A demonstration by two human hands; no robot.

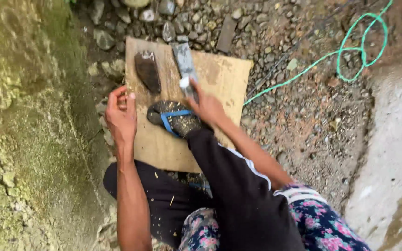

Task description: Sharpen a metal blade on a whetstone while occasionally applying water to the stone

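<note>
A worn wooden board (219, 74) lies on gravel. On it rest a dark brown oval piece (147, 72) and a long grey flat bar (184, 58). My right hand (208, 108) grips the near end of the grey bar, and a small white bit (184, 82) shows at its fingertips. My left hand (121, 115) hovers at the board's left edge with its fingers loosely curled around nothing. My foot in a dark sandal with a blue strap (175, 118) presses on the board between the two hands.
A mossy wall (29, 116) rises on the left. Grey stones (164, 23) and a flat brown stone (226, 32) lie beyond the board. A green cord (350, 51) loops over the gravel at upper right. Pale concrete (396, 153) borders the right.
</note>
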